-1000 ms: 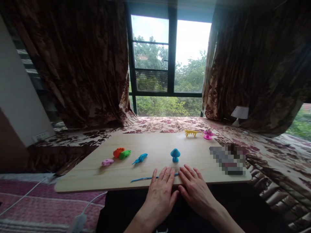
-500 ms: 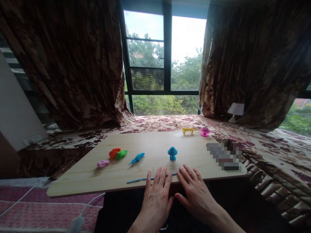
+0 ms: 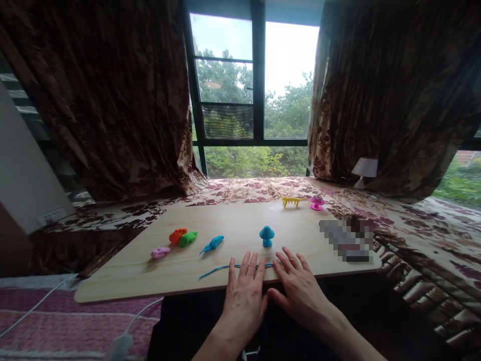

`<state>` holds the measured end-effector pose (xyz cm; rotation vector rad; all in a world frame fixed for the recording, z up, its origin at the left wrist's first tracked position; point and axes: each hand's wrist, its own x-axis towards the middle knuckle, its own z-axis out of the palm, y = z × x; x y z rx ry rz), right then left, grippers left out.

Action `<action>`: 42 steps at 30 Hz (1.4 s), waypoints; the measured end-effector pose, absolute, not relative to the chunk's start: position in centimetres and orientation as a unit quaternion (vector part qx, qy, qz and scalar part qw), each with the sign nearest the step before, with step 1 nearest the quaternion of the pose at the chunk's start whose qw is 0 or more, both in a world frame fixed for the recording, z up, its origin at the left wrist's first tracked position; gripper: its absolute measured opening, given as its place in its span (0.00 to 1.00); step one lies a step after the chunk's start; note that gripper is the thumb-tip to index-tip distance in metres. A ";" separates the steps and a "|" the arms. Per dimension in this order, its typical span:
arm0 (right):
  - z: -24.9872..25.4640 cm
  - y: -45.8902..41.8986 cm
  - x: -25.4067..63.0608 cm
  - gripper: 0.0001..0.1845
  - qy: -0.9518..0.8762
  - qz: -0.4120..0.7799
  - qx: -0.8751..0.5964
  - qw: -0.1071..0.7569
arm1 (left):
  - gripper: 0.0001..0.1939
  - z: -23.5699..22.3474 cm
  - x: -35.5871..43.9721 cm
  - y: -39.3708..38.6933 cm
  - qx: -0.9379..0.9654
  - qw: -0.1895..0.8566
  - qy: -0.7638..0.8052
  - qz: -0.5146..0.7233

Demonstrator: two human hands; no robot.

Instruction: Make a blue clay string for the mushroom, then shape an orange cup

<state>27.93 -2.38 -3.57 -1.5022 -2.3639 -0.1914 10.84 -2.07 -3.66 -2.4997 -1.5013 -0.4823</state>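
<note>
A thin blue clay strand lies along the near side of the wooden board, its left end curving toward me. My left hand rests palm down across it, fingers stretched out. To its right, my right hand is also flat with fingers spread, over the strand's right end, which is mostly hidden. Just beyond the fingertips stands a blue clay mushroom. Farther left lies a blue clay piece with a pointed end.
On the board are orange, green and pink clay lumps at left. A yellow four-legged figure and a pink stand are at the back. A blurred-out item lies at right.
Both hands have slid slightly forward, away from me, over the strand. The strand has shifted forward with them, and its left part now bends more.
</note>
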 end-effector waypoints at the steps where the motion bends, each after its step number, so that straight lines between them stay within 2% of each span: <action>1: -3.5 -2.3 27.9 0.31 -0.831 -0.065 -0.527 0.165 | 0.30 -3.6 10.9 -2.1 -0.844 0.092 -0.503 -0.164; 21: -3.4 -1.7 28.2 0.28 -0.826 -0.067 -0.534 0.170 | 0.28 -3.6 11.5 -1.1 -0.844 0.097 -0.505 -0.152; 42: -3.0 -0.8 27.3 0.35 -0.838 -0.058 -0.516 0.168 | 0.31 -3.6 9.4 -0.7 -0.824 0.110 -0.535 -0.154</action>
